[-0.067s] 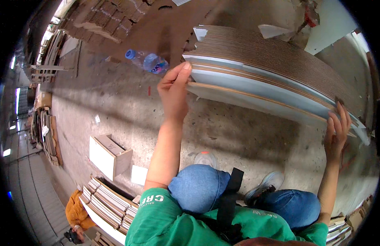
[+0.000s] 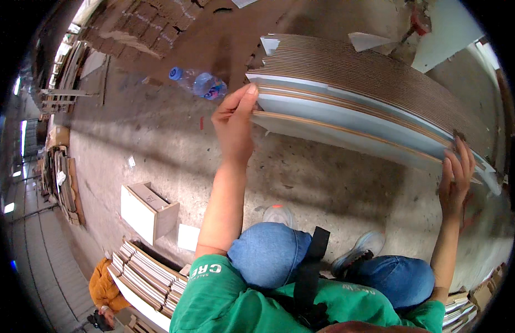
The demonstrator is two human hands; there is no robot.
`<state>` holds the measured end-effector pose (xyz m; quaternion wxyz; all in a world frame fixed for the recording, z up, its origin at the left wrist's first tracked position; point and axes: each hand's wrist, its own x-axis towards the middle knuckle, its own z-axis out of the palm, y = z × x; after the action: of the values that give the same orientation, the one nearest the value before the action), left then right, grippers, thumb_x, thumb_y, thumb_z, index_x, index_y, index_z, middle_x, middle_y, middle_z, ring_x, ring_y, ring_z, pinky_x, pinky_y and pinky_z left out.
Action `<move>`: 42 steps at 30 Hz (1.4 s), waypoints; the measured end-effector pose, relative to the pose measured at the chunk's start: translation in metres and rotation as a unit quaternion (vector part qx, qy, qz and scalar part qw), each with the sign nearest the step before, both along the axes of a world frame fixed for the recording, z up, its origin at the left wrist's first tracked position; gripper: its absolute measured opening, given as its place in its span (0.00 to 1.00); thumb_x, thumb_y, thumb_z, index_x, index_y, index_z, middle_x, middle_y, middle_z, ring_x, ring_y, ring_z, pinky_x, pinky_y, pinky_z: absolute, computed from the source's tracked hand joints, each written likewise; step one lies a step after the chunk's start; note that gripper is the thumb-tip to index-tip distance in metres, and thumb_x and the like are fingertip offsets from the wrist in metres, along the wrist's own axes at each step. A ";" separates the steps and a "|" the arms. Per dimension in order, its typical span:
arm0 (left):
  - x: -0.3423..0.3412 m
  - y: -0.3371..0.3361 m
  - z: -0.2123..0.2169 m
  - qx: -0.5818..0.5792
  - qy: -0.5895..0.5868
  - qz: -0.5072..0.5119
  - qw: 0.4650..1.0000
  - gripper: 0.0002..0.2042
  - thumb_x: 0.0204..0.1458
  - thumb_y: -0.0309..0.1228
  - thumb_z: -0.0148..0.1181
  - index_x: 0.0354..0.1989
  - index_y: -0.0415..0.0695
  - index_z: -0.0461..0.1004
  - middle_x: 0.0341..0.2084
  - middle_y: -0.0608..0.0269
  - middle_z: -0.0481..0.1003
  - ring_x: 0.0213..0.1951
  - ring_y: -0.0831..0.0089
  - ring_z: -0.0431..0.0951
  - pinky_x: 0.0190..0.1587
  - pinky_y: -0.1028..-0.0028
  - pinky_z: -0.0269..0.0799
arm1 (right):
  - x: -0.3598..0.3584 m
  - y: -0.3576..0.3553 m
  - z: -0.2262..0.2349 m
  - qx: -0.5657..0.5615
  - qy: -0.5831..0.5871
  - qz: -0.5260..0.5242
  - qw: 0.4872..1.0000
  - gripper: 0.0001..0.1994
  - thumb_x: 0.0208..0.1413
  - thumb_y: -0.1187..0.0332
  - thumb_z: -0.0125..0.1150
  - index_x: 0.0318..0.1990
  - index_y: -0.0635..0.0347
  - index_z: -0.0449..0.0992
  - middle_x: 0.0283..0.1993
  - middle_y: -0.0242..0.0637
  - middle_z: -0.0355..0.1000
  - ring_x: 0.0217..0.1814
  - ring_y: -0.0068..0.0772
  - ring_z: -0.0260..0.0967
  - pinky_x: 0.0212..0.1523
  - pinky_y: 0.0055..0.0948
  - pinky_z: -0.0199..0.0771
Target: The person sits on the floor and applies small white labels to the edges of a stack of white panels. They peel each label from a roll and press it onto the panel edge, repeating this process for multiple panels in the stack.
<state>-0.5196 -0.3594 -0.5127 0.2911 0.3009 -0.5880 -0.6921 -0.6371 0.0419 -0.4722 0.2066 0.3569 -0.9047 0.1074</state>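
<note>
Above the dusty floor (image 2: 157, 144), both hands pinch the flat sheets (image 2: 352, 105), left hand (image 2: 234, 125) and right hand (image 2: 454, 183) at opposite ends, seemingly mid-lift; next needs level carrying.

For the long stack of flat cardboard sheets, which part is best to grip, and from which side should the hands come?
Grip the stack of flat cardboard sheets at its two short ends, coming from the near long edge. It is long, thin and layered, so hands far apart likely keep it level and stop sheets sliding. The left hand already pinches the left end, and the right hand holds the right end.
</note>
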 end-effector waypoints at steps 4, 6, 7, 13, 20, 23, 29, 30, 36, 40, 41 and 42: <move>0.001 0.000 0.000 0.014 0.004 -0.010 1.000 0.11 0.47 0.30 0.59 0.37 0.38 0.76 0.28 0.67 0.75 0.29 0.81 0.70 0.35 0.81 0.64 | 0.001 0.000 0.001 -0.013 -0.004 0.005 1.000 0.06 0.52 0.73 0.51 0.36 0.61 0.73 0.54 0.42 0.64 0.58 0.46 0.57 0.57 0.39 0.56; 0.002 0.000 0.003 0.035 0.009 -0.019 0.999 0.11 0.47 0.29 0.60 0.38 0.37 0.75 0.32 0.65 0.76 0.34 0.81 0.71 0.40 0.80 0.65 | 0.003 0.000 0.004 -0.020 -0.005 0.006 1.000 0.06 0.52 0.73 0.51 0.37 0.60 0.73 0.54 0.42 0.65 0.58 0.45 0.57 0.57 0.39 0.56; 0.002 -0.001 0.002 0.036 0.010 -0.023 0.999 0.11 0.47 0.29 0.60 0.38 0.36 0.75 0.32 0.65 0.76 0.35 0.80 0.71 0.41 0.80 0.65 | 0.003 0.000 0.005 -0.023 -0.008 0.009 1.000 0.06 0.52 0.73 0.52 0.37 0.60 0.73 0.54 0.42 0.65 0.58 0.45 0.57 0.57 0.39 0.56; 0.007 -0.003 0.001 0.029 0.018 -0.038 0.999 0.12 0.47 0.28 0.59 0.39 0.36 0.75 0.34 0.64 0.75 0.37 0.78 0.72 0.44 0.79 0.64 | 0.005 0.001 0.005 -0.021 -0.002 0.011 1.000 0.06 0.51 0.72 0.53 0.37 0.59 0.73 0.53 0.42 0.65 0.57 0.45 0.58 0.57 0.38 0.57; 0.008 -0.003 0.004 0.029 0.011 -0.045 0.999 0.12 0.46 0.28 0.59 0.39 0.36 0.75 0.35 0.63 0.75 0.38 0.78 0.72 0.45 0.79 0.64 | 0.005 0.004 0.005 -0.037 0.000 0.027 0.999 0.06 0.51 0.72 0.53 0.36 0.59 0.73 0.53 0.42 0.65 0.56 0.45 0.59 0.56 0.39 0.57; 0.008 -0.002 0.006 0.029 0.013 -0.043 0.999 0.12 0.47 0.28 0.59 0.39 0.37 0.75 0.34 0.64 0.75 0.38 0.79 0.72 0.44 0.80 0.64 | 0.006 0.004 0.006 -0.031 0.002 0.030 0.999 0.06 0.51 0.72 0.54 0.36 0.60 0.73 0.54 0.42 0.65 0.56 0.45 0.59 0.55 0.39 0.58; 0.011 -0.010 -0.002 0.022 0.022 -0.073 0.997 0.10 0.47 0.32 0.57 0.34 0.39 0.74 0.29 0.65 0.74 0.34 0.77 0.71 0.42 0.78 0.62 | 0.010 -0.001 0.013 -0.093 -0.070 -0.002 0.993 0.10 0.49 0.69 0.56 0.39 0.62 0.70 0.52 0.43 0.65 0.57 0.46 0.59 0.56 0.39 0.58; 0.013 -0.013 -0.005 0.015 0.028 -0.088 0.996 0.10 0.48 0.33 0.57 0.34 0.40 0.73 0.28 0.65 0.74 0.34 0.76 0.71 0.42 0.77 0.61 | 0.012 -0.008 0.015 -0.095 -0.062 0.010 0.993 0.11 0.48 0.69 0.57 0.40 0.61 0.70 0.50 0.43 0.67 0.54 0.45 0.61 0.53 0.38 0.60; 0.001 -0.017 0.019 0.025 -0.049 -0.005 0.998 0.13 0.48 0.41 0.60 0.26 0.43 0.73 0.20 0.70 0.72 0.25 0.82 0.68 0.32 0.82 0.60 | 0.014 -0.007 0.003 0.044 -0.095 0.047 0.993 0.13 0.44 0.66 0.60 0.38 0.59 0.70 0.31 0.38 0.68 0.32 0.39 0.64 0.33 0.34 0.64; -0.007 -0.032 0.010 -0.062 -0.078 0.008 0.995 0.14 0.45 0.40 0.63 0.26 0.39 0.76 0.20 0.68 0.73 0.25 0.81 0.68 0.30 0.80 0.62 | 0.010 -0.005 -0.001 0.016 -0.081 0.061 0.995 0.14 0.43 0.64 0.61 0.37 0.59 0.70 0.28 0.37 0.67 0.28 0.38 0.62 0.30 0.33 0.63; -0.008 -0.033 0.010 -0.045 -0.072 0.008 0.996 0.14 0.44 0.39 0.64 0.26 0.39 0.76 0.21 0.68 0.73 0.25 0.81 0.69 0.30 0.80 0.62 | 0.010 -0.005 0.001 0.024 -0.092 0.055 0.994 0.14 0.43 0.63 0.61 0.36 0.59 0.70 0.29 0.37 0.67 0.28 0.39 0.62 0.30 0.33 0.63; -0.009 -0.033 0.010 -0.028 -0.067 0.008 0.997 0.14 0.44 0.39 0.64 0.26 0.39 0.77 0.21 0.67 0.73 0.26 0.81 0.69 0.30 0.80 0.62 | 0.009 -0.008 0.003 0.013 -0.084 0.067 0.994 0.15 0.43 0.63 0.62 0.36 0.60 0.70 0.30 0.37 0.67 0.29 0.39 0.62 0.30 0.33 0.63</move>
<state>-0.5290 -0.3925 -0.5028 0.2651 0.3429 -0.6226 -0.6515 -0.6278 0.0340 -0.4693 0.1180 0.4090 -0.8941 0.1390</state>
